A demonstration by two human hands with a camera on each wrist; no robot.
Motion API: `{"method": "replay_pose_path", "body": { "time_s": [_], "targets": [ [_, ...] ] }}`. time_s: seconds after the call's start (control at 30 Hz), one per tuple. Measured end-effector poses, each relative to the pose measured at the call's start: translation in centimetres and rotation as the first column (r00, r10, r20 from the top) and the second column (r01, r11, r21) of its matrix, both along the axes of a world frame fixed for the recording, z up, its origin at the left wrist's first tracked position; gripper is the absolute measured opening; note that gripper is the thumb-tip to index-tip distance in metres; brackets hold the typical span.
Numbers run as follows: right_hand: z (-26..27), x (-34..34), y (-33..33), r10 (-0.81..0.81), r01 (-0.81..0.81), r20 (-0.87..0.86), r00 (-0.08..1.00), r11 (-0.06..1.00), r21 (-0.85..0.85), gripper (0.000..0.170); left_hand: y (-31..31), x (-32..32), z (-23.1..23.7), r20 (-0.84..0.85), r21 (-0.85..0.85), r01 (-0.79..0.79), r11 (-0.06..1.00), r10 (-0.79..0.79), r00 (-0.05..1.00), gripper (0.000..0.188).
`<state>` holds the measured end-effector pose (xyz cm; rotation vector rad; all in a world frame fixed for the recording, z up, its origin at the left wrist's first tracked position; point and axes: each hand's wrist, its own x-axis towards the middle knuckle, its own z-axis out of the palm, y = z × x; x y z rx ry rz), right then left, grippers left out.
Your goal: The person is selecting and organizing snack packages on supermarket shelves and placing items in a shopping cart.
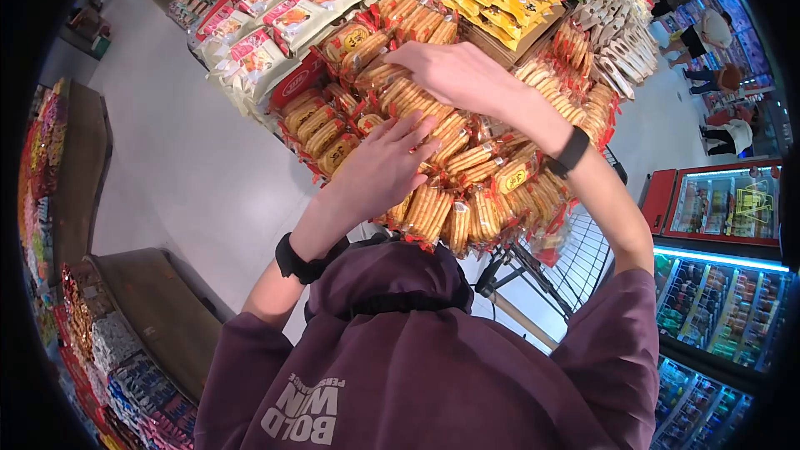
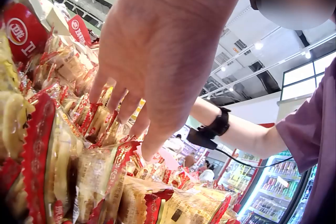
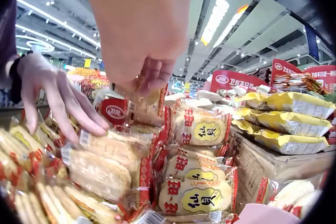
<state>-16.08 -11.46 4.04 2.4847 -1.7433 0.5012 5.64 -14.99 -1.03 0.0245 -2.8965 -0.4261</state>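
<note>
Over a heap of wrapped biscuits [image 1: 479,168], one pinch and one light touch

Closest to the head camera is a person's purple shirt [image 1: 467,383] with pale lettering, then a dark wristband [image 1: 571,152] on each arm, with a wire frame [image 1: 583,248] off to the right. The left hand [image 1: 383,158] rests on the heap, fingers straight and slightly apart, tips touching a clear-wrapped packet [image 3: 102,174]. Just beyond, the right hand [image 1: 458,75] has its fingers curled together, pinching a second packet [image 3: 150,112] near a red sign [image 3: 113,110]. Farther on, yellow bags [image 1: 500,4] lie stacked, and white-and-pink bags [image 1: 304,18] run in rows to the left. Well apart on the right, drinks coolers [image 1: 721,304] glow; past them stand several people [image 1: 715,29], too small to make out clearly.
</note>
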Motion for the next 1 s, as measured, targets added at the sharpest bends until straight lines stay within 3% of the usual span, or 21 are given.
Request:
{"method": "replay_pose_path", "body": {
  "time_s": [0.1,0.2,0.3,0.4,0.53,0.63,0.77,0.87,1.0],
  "targets": [
    [2.9,-1.6,4.1,0.052,-0.056,0.125,0.991,0.998,0.026,0.033,-0.2,0.1,-0.2,-0.013,0.017,-0.007,1.0,0.007,1.0,0.049],
    [4.2,-2.5,8.0,-0.066,0.002,0.155,0.986,0.926,0.379,0.028,-0.3,0.1,-0.1,-0.008,0.027,-0.016,1.0,0.016,1.0,0.049],
    [0.6,-3.8,9.4,0.027,-0.027,0.005,1.0,0.941,0.337,0.028,-0.4,0.1,-0.3,-0.014,0.014,-0.001,1.0,0.002,1.0,0.05],
    [-1.1,-2.7,9.1,-0.059,0.012,0.136,0.989,0.947,0.321,0.031,-0.6,0.0,0.0,0.004,0.013,0.017,1.0,-0.017,1.0,0.051],
    [-1.6,-2.5,9.2,-0.07,0.037,0.096,0.993,0.949,0.312,0.028,-0.2,0.0,0.7,0.021,0.055,-0.001,0.999,0.0,1.0,0.055],
    [-2.4,-2.1,9.2,-0.075,0.031,0.158,0.985,0.963,0.267,0.024,0.5,-0.2,0.9,-0.003,0.042,-0.002,0.999,0.002,1.0,0.057],
    [-2.1,-1.9,8.7,-0.176,0.074,0.299,0.938,0.944,0.322,0.019,0.9,-0.4,0.3,-0.011,-0.017,0.034,0.999,-0.034,0.999,0.058],
    [1.0,-1.8,7.7,-0.177,0.049,0.245,0.953,0.889,0.455,0.017,0.8,-0.5,0.3,0.003,-0.029,0.045,0.999,-0.045,0.999,0.058],
    [1.9,-1.4,2.9,-0.019,0.0,0.215,0.976,0.996,0.084,0.02,0.9,-0.4,0.4,0.011,-0.03,0.046,0.998,-0.046,0.999,0.056]
  ]
}}
